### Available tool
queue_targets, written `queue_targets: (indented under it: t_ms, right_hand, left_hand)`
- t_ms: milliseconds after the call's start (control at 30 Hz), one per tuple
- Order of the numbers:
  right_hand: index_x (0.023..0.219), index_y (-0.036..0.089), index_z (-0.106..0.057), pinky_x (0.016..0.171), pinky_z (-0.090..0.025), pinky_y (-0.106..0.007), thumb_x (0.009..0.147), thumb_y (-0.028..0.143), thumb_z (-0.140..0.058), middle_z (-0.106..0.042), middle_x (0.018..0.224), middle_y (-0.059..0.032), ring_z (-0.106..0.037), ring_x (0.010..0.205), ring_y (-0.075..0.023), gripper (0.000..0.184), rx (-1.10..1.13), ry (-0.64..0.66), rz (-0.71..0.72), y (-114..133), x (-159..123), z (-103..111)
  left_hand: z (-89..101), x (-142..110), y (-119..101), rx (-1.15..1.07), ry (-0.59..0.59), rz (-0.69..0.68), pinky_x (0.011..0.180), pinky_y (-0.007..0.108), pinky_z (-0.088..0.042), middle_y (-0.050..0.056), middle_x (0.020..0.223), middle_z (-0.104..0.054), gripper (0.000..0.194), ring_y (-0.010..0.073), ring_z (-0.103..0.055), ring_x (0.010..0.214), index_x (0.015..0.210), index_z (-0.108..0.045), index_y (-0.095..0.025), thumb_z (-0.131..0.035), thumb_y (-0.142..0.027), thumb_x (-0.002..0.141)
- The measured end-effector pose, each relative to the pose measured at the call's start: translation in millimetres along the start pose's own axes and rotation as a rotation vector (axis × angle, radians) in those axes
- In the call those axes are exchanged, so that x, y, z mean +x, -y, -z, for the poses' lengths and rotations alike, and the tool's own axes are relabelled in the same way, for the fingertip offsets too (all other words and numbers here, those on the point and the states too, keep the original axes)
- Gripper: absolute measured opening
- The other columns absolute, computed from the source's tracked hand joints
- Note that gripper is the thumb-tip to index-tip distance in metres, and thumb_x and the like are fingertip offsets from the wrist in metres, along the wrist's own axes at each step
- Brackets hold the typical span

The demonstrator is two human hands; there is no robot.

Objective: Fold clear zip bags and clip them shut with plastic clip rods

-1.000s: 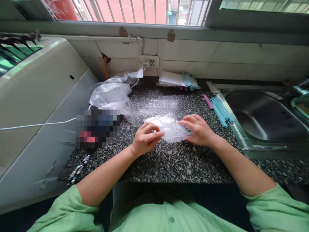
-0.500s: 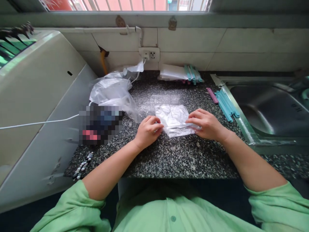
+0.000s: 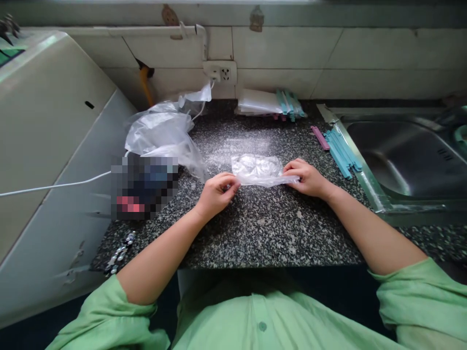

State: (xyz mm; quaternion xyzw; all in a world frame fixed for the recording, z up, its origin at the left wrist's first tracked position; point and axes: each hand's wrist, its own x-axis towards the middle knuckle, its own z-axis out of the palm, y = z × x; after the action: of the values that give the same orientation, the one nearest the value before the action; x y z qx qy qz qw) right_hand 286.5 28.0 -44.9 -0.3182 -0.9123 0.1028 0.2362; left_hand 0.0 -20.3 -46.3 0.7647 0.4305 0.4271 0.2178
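Fingers (image 3: 229, 180) pinch bag (image 3: 256, 166) by near edge; sink (image 3: 412, 163) apart

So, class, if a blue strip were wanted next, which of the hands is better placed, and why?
Probably the right hand: it is nearer the blue strips by the sink than the left hand is, though both hold the clear plastic.

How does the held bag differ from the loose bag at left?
The held bag is smaller than the loose bag. The left hand and right hand pinch the held bag; neither touches the loose bag. The held bag is flatter; the loose bag is heaped. Both are translucent plastic.
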Motion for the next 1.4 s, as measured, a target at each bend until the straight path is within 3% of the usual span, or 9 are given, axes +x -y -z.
queue_targets:
  t_ms: [167, 400, 467, 600, 767, 1000, 1200, 1300, 1400]
  right_hand:
    - [0.069, 0.018, -0.065, 0.067, -0.04, -0.031, 0.08, 0.026, -0.05, -0.062, 0.071, -0.0056, -0.05, 0.069, -0.0166, 0.02, 0.07, 0.009, -0.139, 3, 3, 0]
    - [0.053, 0.018, -0.058, 0.064, -0.037, -0.028, 0.079, 0.034, -0.048, -0.055, 0.055, -0.0024, -0.049, 0.062, -0.0154, 0.032, 0.126, 0.047, -0.342, 11, 9, -3]
    - [0.05, 0.019, -0.056, 0.062, -0.036, -0.028, 0.078, 0.035, -0.048, -0.054, 0.053, -0.0015, -0.049, 0.06, -0.0148, 0.033, 0.095, 0.023, -0.415, 14, 11, -6]
    - [0.047, 0.019, -0.051, 0.06, -0.034, -0.028, 0.076, 0.036, -0.051, -0.055, 0.052, -0.0017, -0.048, 0.058, -0.0145, 0.033, -0.024, -0.036, -0.533, 22, 15, -11]
    - [0.052, 0.019, -0.056, 0.06, -0.034, -0.027, 0.072, 0.034, -0.056, -0.061, 0.059, -0.0025, -0.051, 0.061, -0.0154, 0.025, -0.131, -0.058, -0.579, 27, 17, -13]
    - [0.051, 0.019, -0.055, 0.056, -0.032, -0.028, 0.072, 0.035, -0.059, -0.06, 0.057, -0.0021, -0.051, 0.057, -0.0154, 0.027, -0.226, -0.112, -0.52, 25, 14, -17]
    - [0.059, 0.019, -0.056, 0.057, -0.034, -0.03, 0.075, 0.036, -0.059, -0.059, 0.062, -0.0032, -0.051, 0.059, -0.0168, 0.024, -0.241, -0.186, -0.518, 25, 12, -12]
    - [0.073, 0.018, -0.061, 0.065, -0.039, -0.032, 0.079, 0.034, -0.056, -0.061, 0.073, -0.0065, -0.053, 0.07, -0.019, 0.018, -0.245, -0.233, -0.33, 28, 11, -5]
    - [0.081, 0.019, -0.066, 0.07, -0.039, -0.034, 0.081, 0.037, -0.055, -0.062, 0.083, -0.008, -0.052, 0.078, -0.0207, 0.02, -0.291, -0.116, -0.073, 32, 11, -3]
  left_hand:
    - [-5.3, 2, 0, 0.098, -0.011, 0.221, 0.05, 0.021, -0.035, -0.003, 0.052, -0.049, 0.02, 0.0099, -0.044, 0.047, 0.065, -0.051, -0.018, -0.047, -0.027, 0.083]
    - [-11.9, 6, 0, 0.025, 0.011, 0.421, 0.053, 0.023, -0.038, -0.002, 0.058, -0.063, 0.012, 0.0122, -0.053, 0.049, 0.084, -0.05, -0.02, -0.043, -0.029, 0.085]
    - [-11.3, 6, 0, -0.004, -0.009, 0.451, 0.055, 0.023, -0.04, -0.002, 0.06, -0.065, 0.02, 0.0125, -0.054, 0.049, 0.101, -0.049, -0.018, -0.046, -0.027, 0.083]
    - [-9.0, 5, -2, -0.032, -0.033, 0.463, 0.059, 0.024, -0.044, -0.002, 0.063, -0.066, 0.056, 0.0118, -0.055, 0.05, 0.129, -0.032, -0.013, -0.053, -0.022, 0.078]
    - [-8.0, 3, -2, -0.033, -0.051, 0.428, 0.061, 0.024, -0.046, -0.005, 0.059, -0.062, 0.06, 0.0105, -0.054, 0.051, 0.131, -0.034, -0.016, -0.055, -0.017, 0.076]
    - [-4.8, 2, 1, -0.053, -0.042, 0.368, 0.058, 0.024, -0.045, -0.004, 0.061, -0.061, 0.06, 0.0103, -0.055, 0.052, 0.129, -0.037, -0.014, -0.06, -0.023, 0.074]
    - [-2.4, 1, -1, 0.094, 0.004, 0.293, 0.059, 0.022, -0.043, -0.004, 0.063, -0.056, 0.039, 0.0088, -0.051, 0.055, 0.115, -0.052, -0.014, -0.056, -0.018, 0.076]
    - [-2.1, -1, -3, 0.283, 0.005, 0.147, 0.058, 0.023, -0.042, 0.0, 0.07, -0.055, 0.022, 0.0113, -0.051, 0.059, 0.097, -0.062, -0.015, -0.057, -0.026, 0.078]
    - [-4.0, -4, -4, 0.489, 0.057, 0.045, 0.056, 0.025, -0.041, 0.004, 0.077, -0.058, 0.019, 0.0153, -0.054, 0.066, 0.088, -0.065, -0.018, -0.061, -0.031, 0.076]
